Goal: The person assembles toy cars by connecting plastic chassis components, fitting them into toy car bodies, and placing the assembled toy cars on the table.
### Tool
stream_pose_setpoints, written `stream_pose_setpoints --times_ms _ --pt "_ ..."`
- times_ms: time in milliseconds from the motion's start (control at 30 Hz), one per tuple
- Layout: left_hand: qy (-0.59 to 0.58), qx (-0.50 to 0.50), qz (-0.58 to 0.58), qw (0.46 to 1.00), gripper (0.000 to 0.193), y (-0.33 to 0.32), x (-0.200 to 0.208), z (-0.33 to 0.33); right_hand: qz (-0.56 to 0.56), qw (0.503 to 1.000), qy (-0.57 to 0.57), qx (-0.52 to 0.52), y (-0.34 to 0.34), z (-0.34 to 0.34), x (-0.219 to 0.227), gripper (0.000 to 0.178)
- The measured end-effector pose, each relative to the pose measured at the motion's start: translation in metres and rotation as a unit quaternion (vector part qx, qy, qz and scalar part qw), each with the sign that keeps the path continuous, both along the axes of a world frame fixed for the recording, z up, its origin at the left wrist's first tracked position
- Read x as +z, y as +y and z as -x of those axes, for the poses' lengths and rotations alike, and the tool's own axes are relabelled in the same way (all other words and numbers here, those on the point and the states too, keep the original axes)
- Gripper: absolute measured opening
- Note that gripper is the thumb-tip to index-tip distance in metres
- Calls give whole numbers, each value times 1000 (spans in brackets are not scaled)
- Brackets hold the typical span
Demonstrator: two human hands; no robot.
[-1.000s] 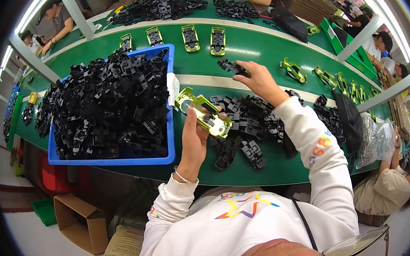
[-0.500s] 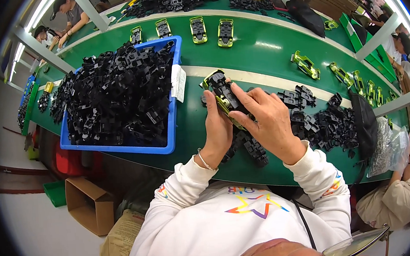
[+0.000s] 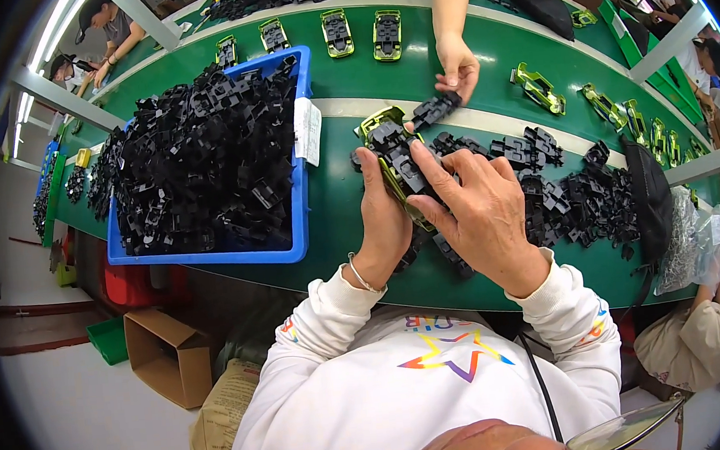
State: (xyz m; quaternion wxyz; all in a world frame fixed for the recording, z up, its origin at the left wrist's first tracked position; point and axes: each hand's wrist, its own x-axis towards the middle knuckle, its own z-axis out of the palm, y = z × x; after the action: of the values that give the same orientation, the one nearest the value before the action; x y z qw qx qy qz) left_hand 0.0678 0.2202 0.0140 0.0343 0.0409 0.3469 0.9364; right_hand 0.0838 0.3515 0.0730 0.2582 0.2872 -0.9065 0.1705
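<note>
My left hand is wrapped round the underside of a yellow-green toy car body, its thumb along the near side. A black chassis part sits in the upturned body. My right hand grips the car from the other side, with the index finger and thumb pressed on the black part. Just beyond the car, a co-worker's hand holds another black chassis part. Several black parts lie beneath and beside my right hand, partly hidden by it.
A blue bin heaped with black parts stands at my left. More black parts are piled at right beside a black bag and clear plastic bags. Toy cars and green bodies rest on the far green surface.
A co-worker's arm has reached across from the far side, its hand now holding a black part near my car. My hands keep nearly the same grip on the car. The view has shifted slightly.
</note>
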Motion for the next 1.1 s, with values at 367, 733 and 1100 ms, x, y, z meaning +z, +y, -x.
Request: stream_pose_setpoints --times_ms 367,733,1100 --pt "-4 24 7 1000 70 0 1 -3 47 998 -30 4 -3 -8 7 51" --pt "-10 41 59 997 73 6 1 -5 -102 993 -55 14 3 -8 24 51" --pt "30 46 126 991 75 4 4 -1 -97 991 -88 21 5 -7 27 60"
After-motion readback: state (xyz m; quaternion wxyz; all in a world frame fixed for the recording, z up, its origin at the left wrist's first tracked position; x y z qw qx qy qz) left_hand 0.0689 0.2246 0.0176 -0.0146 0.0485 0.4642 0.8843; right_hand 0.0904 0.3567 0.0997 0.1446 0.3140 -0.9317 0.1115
